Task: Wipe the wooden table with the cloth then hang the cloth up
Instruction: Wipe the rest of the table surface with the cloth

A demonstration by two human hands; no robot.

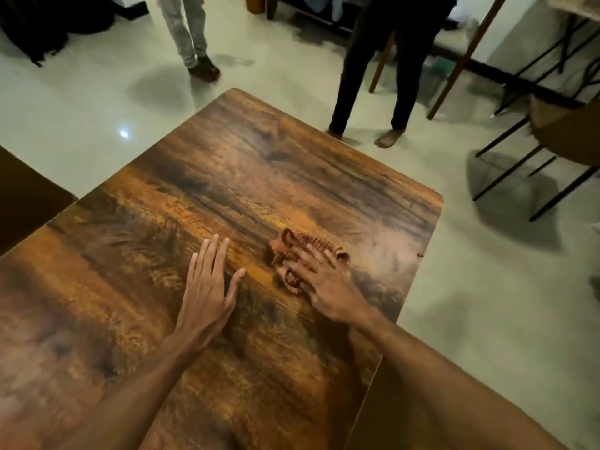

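Glossy worktop of dark wood grain, streaked amber and brown, far corners rounded. Left hand flat on the bare wood, fingers straight and slightly spread, holding nothing. Right hand spread wide over a crumpled reddish-brown cloth, pressing it down with straight fingers. Ribbed, bunched folds showing past the fingertips. Cloth on the right half of the worktop, apart from the left hand. Beyond the far edge, pale polished floor with a glint of light. Two standing people there: grey trousers with shoes, dark trousers with bare feet. Thin black metal chair legs at right.
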